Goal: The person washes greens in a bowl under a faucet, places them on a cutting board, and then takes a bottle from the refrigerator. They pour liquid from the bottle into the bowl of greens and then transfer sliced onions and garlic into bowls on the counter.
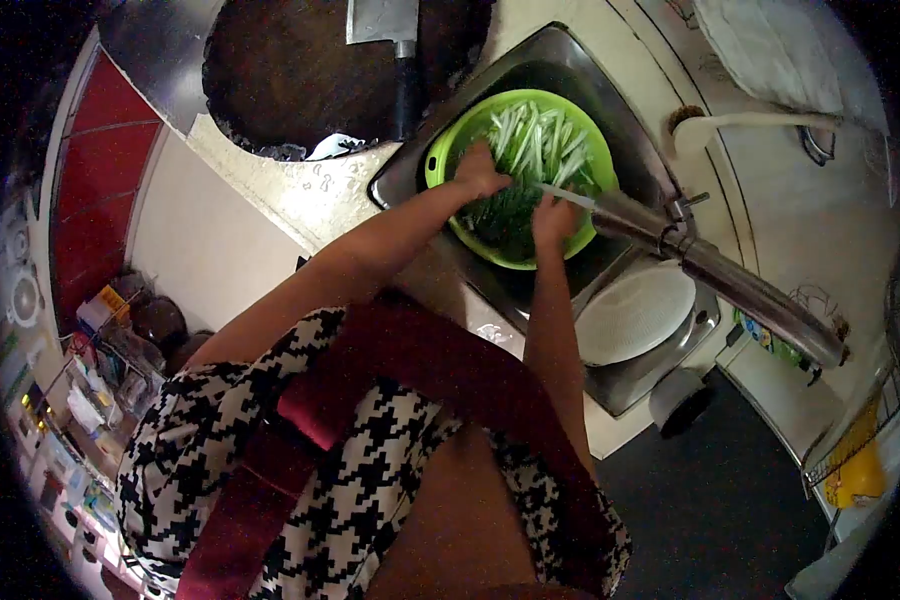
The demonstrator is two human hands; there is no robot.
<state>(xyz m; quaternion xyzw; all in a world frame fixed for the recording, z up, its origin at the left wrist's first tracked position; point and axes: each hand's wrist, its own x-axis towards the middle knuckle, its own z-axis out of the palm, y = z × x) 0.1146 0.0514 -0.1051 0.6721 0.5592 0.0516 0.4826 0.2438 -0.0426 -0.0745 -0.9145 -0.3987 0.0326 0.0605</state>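
The left hand (481, 172) reaches into the greens (542, 145) from 9 o'clock and the right hand (553, 218) from between 4 and 5; the fingers of the 2 hands are partly buried, so I cannot tell whether they are closed or slack. The greens lie in a green basin (526, 94) inside the sink (390, 187), pale stalks toward 12 to 2 o'clock, dark leaves (505, 228) toward 6 to 7. At about 4 o'clock the tap (725, 275) points in, with a pale streak like water (568, 195) at its mouth.

I judge the greens light strand by strand but heavier as a wet bunch, and slippery. The stalks should be fairly stiff and able to snap; the leaves look soft and easy to bruise. The best hold is a loose, 2-handed gather around the stalks, with the leaves left unsqueezed.
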